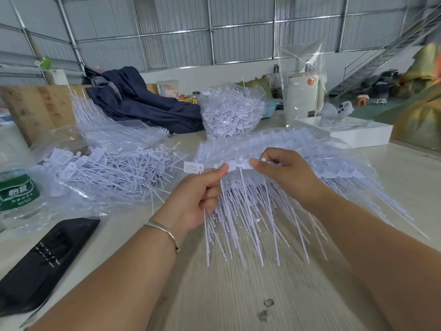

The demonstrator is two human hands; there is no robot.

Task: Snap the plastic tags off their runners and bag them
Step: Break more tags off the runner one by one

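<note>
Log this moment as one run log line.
left hand: holds loose tags | right hand: pinches runner | stage: snapping tags | bag: full, behind

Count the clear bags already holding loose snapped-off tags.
2: one clear bag lying open on the table left of the left hand, one bulging bag standing behind the runner pile. Others may be hidden behind the dark cloth.
</note>
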